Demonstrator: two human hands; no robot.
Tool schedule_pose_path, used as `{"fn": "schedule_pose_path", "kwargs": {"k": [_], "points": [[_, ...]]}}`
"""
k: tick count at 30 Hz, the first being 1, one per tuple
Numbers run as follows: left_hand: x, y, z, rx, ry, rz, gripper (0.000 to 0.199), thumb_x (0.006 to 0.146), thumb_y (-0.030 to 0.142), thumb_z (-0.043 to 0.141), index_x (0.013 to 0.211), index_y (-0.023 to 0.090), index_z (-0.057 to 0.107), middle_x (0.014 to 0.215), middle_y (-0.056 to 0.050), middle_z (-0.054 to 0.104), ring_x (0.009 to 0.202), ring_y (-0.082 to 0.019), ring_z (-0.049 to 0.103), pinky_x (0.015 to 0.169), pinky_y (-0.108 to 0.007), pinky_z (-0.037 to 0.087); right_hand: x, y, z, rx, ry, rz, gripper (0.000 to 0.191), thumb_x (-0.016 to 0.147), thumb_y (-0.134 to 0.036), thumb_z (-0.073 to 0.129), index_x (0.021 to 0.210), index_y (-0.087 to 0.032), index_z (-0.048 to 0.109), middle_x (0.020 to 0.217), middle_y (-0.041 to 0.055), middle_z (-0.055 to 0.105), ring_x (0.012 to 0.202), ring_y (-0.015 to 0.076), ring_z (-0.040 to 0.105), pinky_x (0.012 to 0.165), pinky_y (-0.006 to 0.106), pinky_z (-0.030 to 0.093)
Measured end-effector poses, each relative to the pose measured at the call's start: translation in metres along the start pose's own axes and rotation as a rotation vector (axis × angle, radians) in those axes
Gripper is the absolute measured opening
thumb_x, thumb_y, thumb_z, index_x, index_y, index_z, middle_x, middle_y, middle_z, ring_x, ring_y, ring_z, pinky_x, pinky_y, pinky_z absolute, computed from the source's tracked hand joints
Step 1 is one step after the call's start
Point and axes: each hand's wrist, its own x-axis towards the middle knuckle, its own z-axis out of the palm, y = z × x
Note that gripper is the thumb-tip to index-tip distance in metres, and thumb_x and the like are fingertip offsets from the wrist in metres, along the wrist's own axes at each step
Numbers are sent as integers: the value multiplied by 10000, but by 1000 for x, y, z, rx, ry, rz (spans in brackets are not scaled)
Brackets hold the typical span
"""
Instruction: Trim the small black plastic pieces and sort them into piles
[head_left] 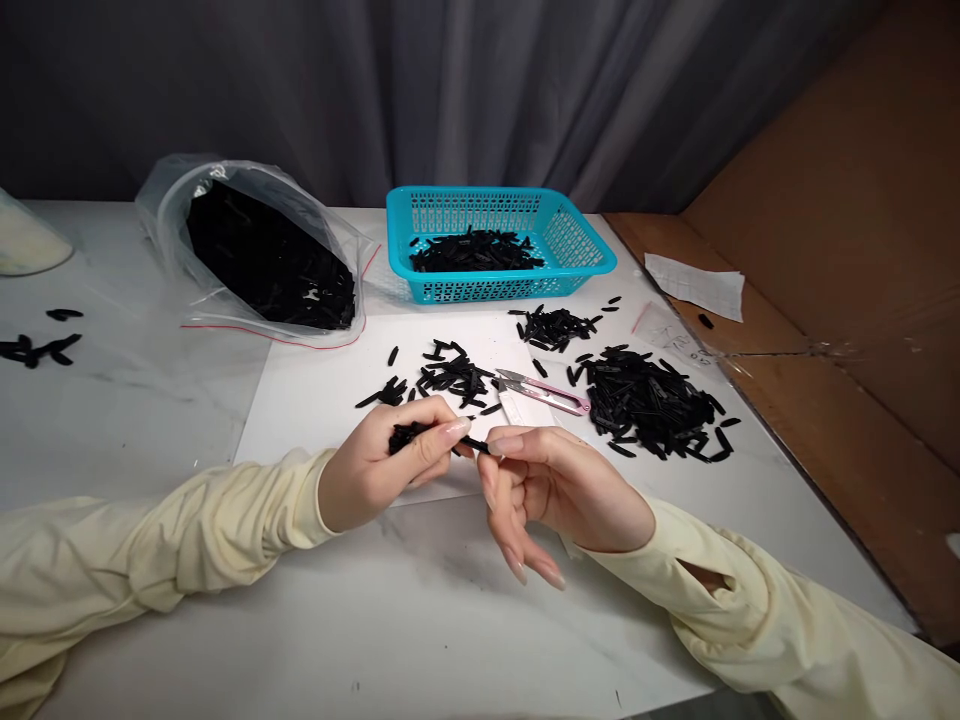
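Note:
My left hand (405, 455) is closed around a small bunch of black strips (402, 436), its thumb lying over the top. One slim black strip (474, 443) spans the gap between both hands. Thumb and index finger of my right hand (559, 480) pinch its right end, while the other fingers hang loose. Just beyond the hands, a pair of thread snips (525, 381) with pink handles lies at the edge of a white paper sheet (289, 400). A loose heap of black strips (457, 377) is on that sheet, and a bigger heap (649, 400) sits to its right.
At the back stands a blue basket (487, 194) holding black strips. Left of it lies a clear zip bag (169, 225) full of black pieces. A smaller heap (559, 327) is before the basket. Cardboard (832, 200), with a paper slip (694, 283) on it, borders the right side.

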Motion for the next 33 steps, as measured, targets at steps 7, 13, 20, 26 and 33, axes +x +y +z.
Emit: {"fn": "schedule_pose_path", "kwargs": {"k": [7, 13, 20, 26, 33], "points": [[-1, -4, -2, 207, 5, 214, 214, 885, 217, 412, 692, 152, 476, 481, 73, 336, 419, -45, 270, 408, -203, 244, -1, 1, 3, -158, 126, -39, 207, 868, -260, 370, 720, -152, 465, 490, -6, 573, 318, 81, 463, 331, 178, 375], [-2, -8, -2, 415, 10, 396, 196, 873, 159, 409, 714, 146, 524, 535, 52, 387, 454, -53, 317, 434, -193, 288, -8, -7, 4, -444, 104, -26, 262, 905, -335, 388, 749, -144, 476, 630, 7, 547, 454, 75, 489, 419, 197, 433], [-2, -9, -4, 527, -23, 431, 224, 882, 189, 387, 743, 152, 557, 549, 16, 496, 475, -74, 405, 460, -192, 337, -9, -11, 1, -647, 81, -27, 330, 914, -386, 369, 758, -129, 507, 636, 7, 546, 464, 70, 491, 493, 220, 454], [-2, -6, -4, 553, -36, 417, 214, 873, 167, 391, 726, 155, 546, 530, 33, 442, 459, -68, 364, 455, -191, 324, -8, -10, -3, -749, 57, -36, 348, 926, -390, 334, 764, -134, 505, 642, 17, 555, 481, 81, 509, 509, 227, 448], [-1, -6, -3, 556, -31, 433, 220, 868, 149, 391, 715, 157, 549, 539, 36, 475, 458, -59, 392, 459, -174, 345, -9, -7, -3, -774, 72, -54, 350, 930, -395, 323, 767, -140, 499, 650, 15, 551, 483, 79, 508, 502, 216, 435]]}}
